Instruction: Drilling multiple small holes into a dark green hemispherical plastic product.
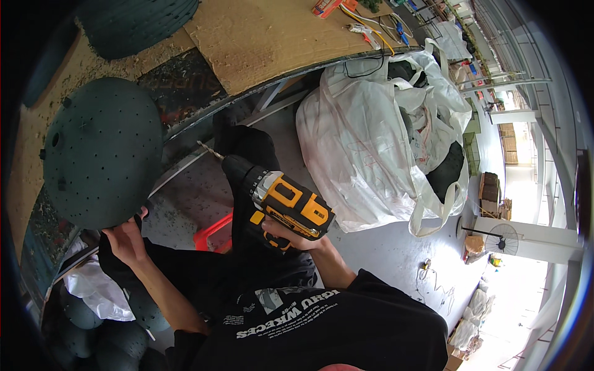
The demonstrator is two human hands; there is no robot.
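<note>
On my black shirt (365, 331) I note bold white lettering (284, 318) beside rows of small print. My yellow-and-black drill (288, 201) bears numerals on its collar (258, 184) and a lettered dark side strip (286, 221). A dark board (181, 86) shows faded letters; reddish marks on the white bag (352, 139) are illegible.

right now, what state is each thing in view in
dark dome, pierced with many small holes
drill, gripped in the right hand
drill bit, fitted, apart from the dome
left hand, at the dome's lower edge, grip partly hidden
white sack, open, dark pieces inside
cardboard, littered with bits
fan, running or not, cannot tell
</note>
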